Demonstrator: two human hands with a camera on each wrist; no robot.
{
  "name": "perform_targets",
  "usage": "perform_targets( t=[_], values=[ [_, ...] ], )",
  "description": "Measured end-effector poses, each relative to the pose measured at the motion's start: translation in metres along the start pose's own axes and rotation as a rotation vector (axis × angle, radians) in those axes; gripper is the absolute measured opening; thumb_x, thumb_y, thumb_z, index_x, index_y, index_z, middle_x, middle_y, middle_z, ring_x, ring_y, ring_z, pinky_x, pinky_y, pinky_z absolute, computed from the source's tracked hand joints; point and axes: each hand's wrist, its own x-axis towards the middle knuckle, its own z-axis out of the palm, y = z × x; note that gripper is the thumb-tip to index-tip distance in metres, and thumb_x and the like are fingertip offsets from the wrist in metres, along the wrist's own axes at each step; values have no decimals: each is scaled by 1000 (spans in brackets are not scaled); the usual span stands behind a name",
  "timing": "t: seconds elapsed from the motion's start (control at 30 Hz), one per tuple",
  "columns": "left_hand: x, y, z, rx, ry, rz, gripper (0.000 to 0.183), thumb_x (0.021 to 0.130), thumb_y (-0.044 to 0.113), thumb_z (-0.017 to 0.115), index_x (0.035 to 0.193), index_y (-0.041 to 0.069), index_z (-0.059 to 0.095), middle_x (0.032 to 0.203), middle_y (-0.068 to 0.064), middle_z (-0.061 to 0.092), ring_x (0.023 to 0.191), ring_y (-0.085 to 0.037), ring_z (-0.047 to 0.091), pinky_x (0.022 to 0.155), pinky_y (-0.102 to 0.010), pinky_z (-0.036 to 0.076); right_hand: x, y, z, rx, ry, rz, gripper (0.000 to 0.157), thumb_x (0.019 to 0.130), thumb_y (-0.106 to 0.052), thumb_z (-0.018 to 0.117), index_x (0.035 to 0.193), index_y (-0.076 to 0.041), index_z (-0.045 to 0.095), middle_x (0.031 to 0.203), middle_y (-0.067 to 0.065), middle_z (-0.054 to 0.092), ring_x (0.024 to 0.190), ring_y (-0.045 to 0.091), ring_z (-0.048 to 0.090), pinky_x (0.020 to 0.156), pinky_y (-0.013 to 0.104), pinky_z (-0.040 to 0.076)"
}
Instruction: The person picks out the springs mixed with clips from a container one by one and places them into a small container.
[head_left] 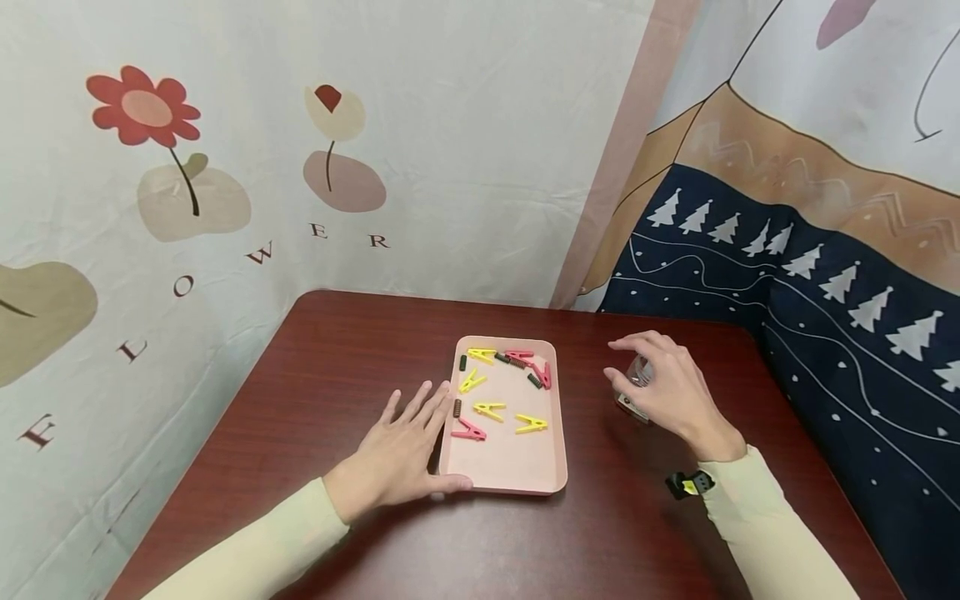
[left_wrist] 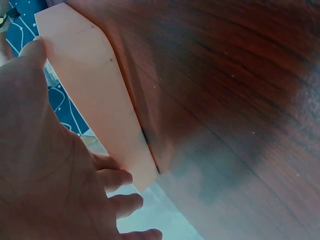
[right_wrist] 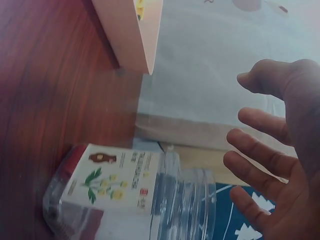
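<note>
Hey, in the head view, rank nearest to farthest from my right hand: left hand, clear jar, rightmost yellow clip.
1. Clear jar: partly hidden by the right hand.
2. Rightmost yellow clip: in the tray, leftward.
3. Left hand: farther left, at the tray's side.

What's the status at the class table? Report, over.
Left hand touching tray. Right hand near jar, gripping nothing. Clips lying in tray. Nothing seen between right hand and jar. Over.

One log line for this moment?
left hand: touches tray | right hand: open, apart from jar | tray: clips, springs | jar: upright on table
</note>
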Motion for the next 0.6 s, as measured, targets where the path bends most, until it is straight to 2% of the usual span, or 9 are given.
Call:
perform_targets(
  t=[0.1, 0.23, 0.3, 0.47, 0.6],
  values=[
    [0, 0, 0, -1, 1, 1, 134, 95, 98, 62, 185, 5, 28, 197, -13, 23, 183, -42, 23, 145, -76, 22, 2, -6, 3, -13, -15, -10, 42, 102, -31, 89, 142, -18, 82, 146, 14, 77, 117, 36, 70, 113, 71, 56],
    [0, 0, 1, -2, 4, 5, 134, 95, 97, 62, 185, 4, 28, 196, -14, 23, 183, -42, 23, 144, -76, 22, 4, -11, 8, -28, -34, -29, 44, 100, -30, 91, 141, -18, 82, 145, 13, 78, 97, 28, 68, 100, 60, 59],
    [0, 0, 1, -2, 6, 5, 134, 95, 97, 62, 185, 4, 28, 196, -14, 23, 183, -43, 24, 144, -76, 23, 5, -14, 11, -25, -43, -35, 46, 99, -29, 93, 142, -18, 82, 146, 13, 78, 103, 30, 71, 102, 61, 59],
    [0, -1, 0, 0, 10, 8, 133, 95, 97, 63, 185, 4, 29, 196, -15, 24, 183, -43, 24, 144, -77, 23, 9, -21, 18, 2, -71, -48, 47, 99, -29, 93, 143, -18, 81, 147, 13, 77, 134, 38, 70, 122, 72, 53],
    [0, -1, 0, -3, 13, 15, 132, 95, 96, 64, 185, 4, 29, 196, -16, 25, 182, -44, 25, 143, -78, 23, 12, -29, 23, 11, -93, -65, 48, 98, -30, 93, 143, -18, 81, 147, 12, 77, 136, 38, 70, 122, 72, 54]
  ],
)
